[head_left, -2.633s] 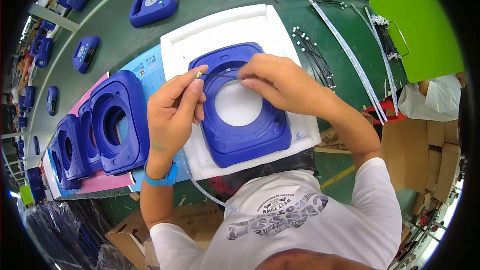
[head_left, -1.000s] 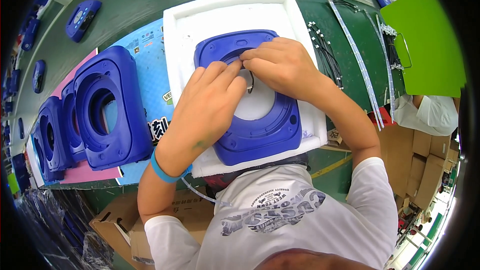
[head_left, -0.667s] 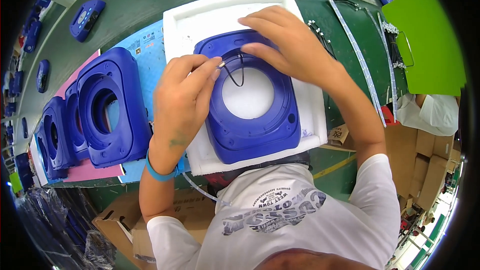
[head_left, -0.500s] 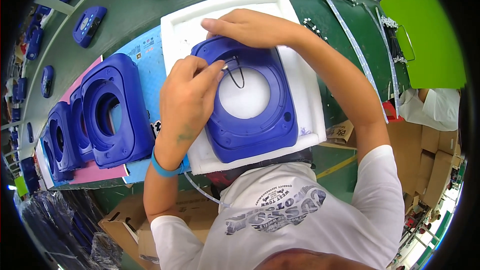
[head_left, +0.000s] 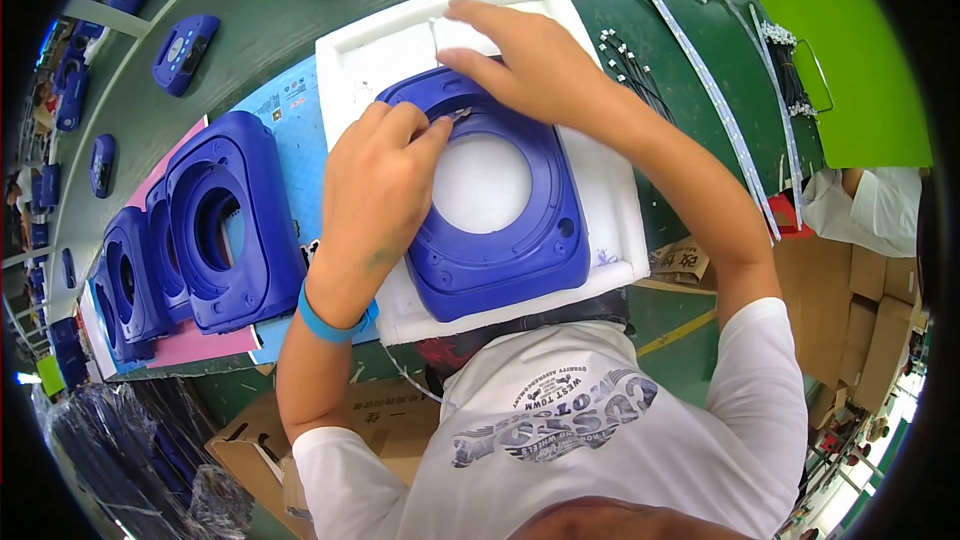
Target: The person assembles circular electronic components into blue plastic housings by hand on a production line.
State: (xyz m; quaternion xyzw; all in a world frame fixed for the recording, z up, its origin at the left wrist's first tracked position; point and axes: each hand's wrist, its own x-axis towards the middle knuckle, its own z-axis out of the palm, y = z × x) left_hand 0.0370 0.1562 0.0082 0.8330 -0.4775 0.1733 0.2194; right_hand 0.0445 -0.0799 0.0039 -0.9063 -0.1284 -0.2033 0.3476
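Observation:
A blue plastic housing [head_left: 500, 275] with a large round opening lies in a white foam tray [head_left: 615, 190] in front of me. My left hand [head_left: 380, 175] is closed at the opening's far left edge, its thumb and forefinger pinched at the small pale connector [head_left: 461, 114] of a thin cable. Over the housing's far end is my right hand [head_left: 515, 60], thumb and forefinger spread apart. Just left of its fingertips, a thin dark length of cable [head_left: 434, 38] shows against the foam beyond the housing. My right hand's other fingers are mostly hidden.
Several more blue housings [head_left: 240, 230] stand on the left, on blue and pink sheets. To the right lie loose cables [head_left: 635, 70], long light strips [head_left: 710, 105] and a green board [head_left: 850, 70]. Finished-looking blue units [head_left: 185, 55] sit farther back. Cardboard boxes [head_left: 850, 310] are at the right.
The dark cable loop that hung in the round opening is gone from there, and cable now shows beyond the housing's far edge. My right hand has lifted slightly and its fingers have spread.

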